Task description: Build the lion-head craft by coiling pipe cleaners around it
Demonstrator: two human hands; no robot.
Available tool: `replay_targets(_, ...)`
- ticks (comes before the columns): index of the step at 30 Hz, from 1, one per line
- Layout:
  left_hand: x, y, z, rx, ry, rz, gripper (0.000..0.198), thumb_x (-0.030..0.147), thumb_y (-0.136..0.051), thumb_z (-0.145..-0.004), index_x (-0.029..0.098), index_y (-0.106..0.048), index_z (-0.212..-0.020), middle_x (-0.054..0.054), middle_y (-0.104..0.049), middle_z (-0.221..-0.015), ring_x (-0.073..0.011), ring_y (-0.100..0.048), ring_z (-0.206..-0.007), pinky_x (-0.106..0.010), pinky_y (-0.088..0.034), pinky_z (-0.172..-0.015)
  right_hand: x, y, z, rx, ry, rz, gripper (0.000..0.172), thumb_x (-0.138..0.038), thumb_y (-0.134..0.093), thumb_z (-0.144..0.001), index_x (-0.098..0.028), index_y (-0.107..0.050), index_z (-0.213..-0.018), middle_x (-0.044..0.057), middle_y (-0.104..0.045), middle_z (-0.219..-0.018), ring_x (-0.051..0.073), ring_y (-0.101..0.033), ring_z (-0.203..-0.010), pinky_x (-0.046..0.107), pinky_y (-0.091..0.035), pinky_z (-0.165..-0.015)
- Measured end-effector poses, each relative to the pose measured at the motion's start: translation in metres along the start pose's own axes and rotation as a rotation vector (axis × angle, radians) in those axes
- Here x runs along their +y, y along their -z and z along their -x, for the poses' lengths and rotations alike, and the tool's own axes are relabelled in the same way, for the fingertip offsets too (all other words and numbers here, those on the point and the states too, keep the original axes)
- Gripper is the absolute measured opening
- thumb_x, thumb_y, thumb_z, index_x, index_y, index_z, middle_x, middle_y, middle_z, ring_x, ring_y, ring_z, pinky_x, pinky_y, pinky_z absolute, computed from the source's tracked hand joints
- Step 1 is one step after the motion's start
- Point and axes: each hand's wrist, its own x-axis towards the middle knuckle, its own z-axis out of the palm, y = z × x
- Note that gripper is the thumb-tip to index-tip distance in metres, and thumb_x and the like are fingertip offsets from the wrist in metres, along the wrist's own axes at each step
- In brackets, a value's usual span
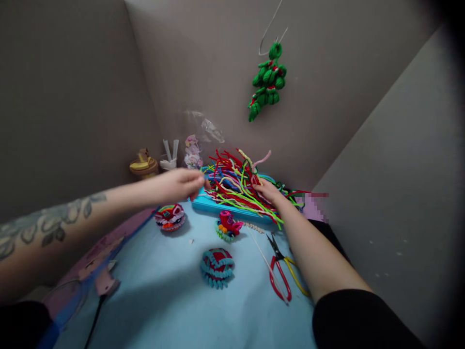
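Observation:
Many coloured pipe cleaners (232, 186) lie heaped in a blue tray (207, 207) at the back of the table. My right hand (267, 190) reaches into the right side of the heap, its fingers closed around some pipe cleaners. Over the tray's left edge is my left hand (189, 183), slightly blurred, with its fingers curled together; whatever they hold, if anything, is hidden. In front of the tray sit a red rainbow-topped craft piece (170, 216), a magenta and multicoloured one (228, 225) and a round teal and dark red one (218, 266).
Scissors (279, 266) with red and yellow handles lie at the right beside a thin white stick (267, 261). A pink glue gun (106, 282) with a black cord rests front left. A green craft piece (271, 80) hangs from a wire above the tray.

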Motion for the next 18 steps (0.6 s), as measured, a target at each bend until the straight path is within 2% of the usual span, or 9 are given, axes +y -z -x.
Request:
replay_targets(1, -0.009, -0.015, 0.010, -0.204, -0.038, -0.018, 0.028, 0.045, -0.053, -0.080, 0.022, -0.069, -0.083, 0.000, -0.059, -0.057, -0.0132, -0.053, -0.053, -0.024, -0.044, -0.056, -0.001, -0.001, 0.000, -0.002, 0.002, -0.001, 0.033, -0.031, -0.072, -0.058, -0.020, -0.062, -0.088, -0.003, -0.068, -0.080, 0.019, -0.061, -0.082, 0.033, -0.044, -0.085)
replay_targets(2, -0.018, -0.028, 0.020, -0.334, -0.074, -0.036, 0.030, 0.044, -0.048, -0.083, 0.023, -0.068, -0.084, 0.000, -0.061, -0.060, -0.0140, -0.056, -0.056, -0.024, -0.045, -0.057, -0.002, -0.001, 0.001, -0.004, 0.001, -0.007, 0.033, -0.031, -0.071, -0.058, -0.020, -0.062, -0.088, -0.003, -0.068, -0.080, 0.018, -0.061, -0.081, 0.033, -0.044, -0.085)
replay_targets(3, -0.027, -0.040, 0.029, -0.395, -0.112, -0.054, 0.031, 0.041, -0.044, -0.085, 0.023, -0.068, -0.089, -0.002, -0.065, -0.067, -0.0153, -0.059, -0.063, -0.024, -0.047, -0.062, -0.003, -0.002, 0.001, -0.006, -0.004, -0.017, 0.034, -0.031, -0.072, -0.057, -0.020, -0.062, -0.088, -0.003, -0.068, -0.080, 0.018, -0.061, -0.081, 0.032, -0.044, -0.085)
replay_targets(4, -0.036, -0.050, 0.036, -0.375, -0.158, -0.080, 0.030, 0.038, -0.044, -0.085, 0.023, -0.067, -0.094, -0.004, -0.068, -0.078, -0.0171, -0.062, -0.072, -0.026, -0.048, -0.067, -0.004, -0.002, 0.002, -0.008, -0.012, -0.035, 0.035, -0.031, -0.072, -0.057, -0.020, -0.062, -0.088, -0.003, -0.068, -0.081, 0.018, -0.061, -0.081, 0.032, -0.044, -0.085)
replay_targets(6, -0.048, -0.063, 0.044, -0.233, -0.267, -0.170, 0.034, 0.032, -0.049, -0.083, 0.023, -0.062, -0.112, -0.009, -0.064, -0.111, -0.0221, -0.059, -0.099, -0.032, -0.047, -0.084, -0.006, -0.002, 0.004, -0.008, -0.039, -0.104, 0.038, -0.031, -0.073, -0.056, -0.021, -0.061, -0.091, -0.002, -0.069, -0.083, 0.018, -0.063, -0.082, 0.033, -0.045, -0.085)
replay_targets(8, -0.052, -0.068, 0.042, -0.161, -0.353, -0.304, 0.038, 0.030, -0.053, -0.082, 0.023, -0.059, -0.118, -0.012, -0.058, -0.123, -0.0259, -0.054, -0.110, -0.038, -0.043, -0.092, -0.008, -0.001, 0.005, 0.006, -0.068, -0.186, 0.041, -0.032, -0.074, -0.057, -0.022, -0.060, -0.094, -0.002, -0.070, -0.082, 0.019, -0.064, -0.081, 0.033, -0.047, -0.082)
replay_targets(13, -0.042, -0.074, 0.003, -0.100, -0.511, -0.489, 0.028, 0.026, -0.050, -0.086, 0.023, -0.063, -0.110, -0.011, -0.059, -0.119, -0.0256, -0.052, -0.111, -0.041, -0.041, -0.094, -0.009, 0.007, 0.005, 0.139, -0.073, -0.223, 0.036, -0.039, -0.072, -0.062, -0.023, -0.057, -0.090, -0.003, -0.066, -0.067, 0.018, -0.064, -0.068, 0.031, -0.051, -0.068)
replay_targets(15, -0.039, -0.082, -0.017, -0.087, -0.516, -0.510, 0.027, 0.026, -0.048, -0.087, 0.021, -0.065, -0.107, -0.011, -0.061, -0.115, -0.0243, -0.054, -0.108, -0.039, -0.042, -0.093, -0.008, 0.009, 0.004, 0.167, -0.074, -0.227, 0.036, -0.041, -0.072, -0.062, -0.022, -0.057, -0.089, -0.004, -0.064, -0.063, 0.017, -0.063, -0.062, 0.030, -0.050, -0.063)
replay_targets(18, -0.036, -0.101, -0.044, -0.116, -0.637, -0.545, 0.026, 0.022, -0.048, -0.087, 0.023, -0.066, -0.106, -0.010, -0.060, -0.118, -0.0236, -0.052, -0.110, -0.039, -0.040, -0.095, -0.006, 0.011, 0.004, 0.167, -0.067, -0.232, 0.038, -0.044, -0.071, -0.061, -0.023, -0.057, -0.090, -0.005, -0.062, -0.058, 0.017, -0.061, -0.057, 0.029, -0.049, -0.059)
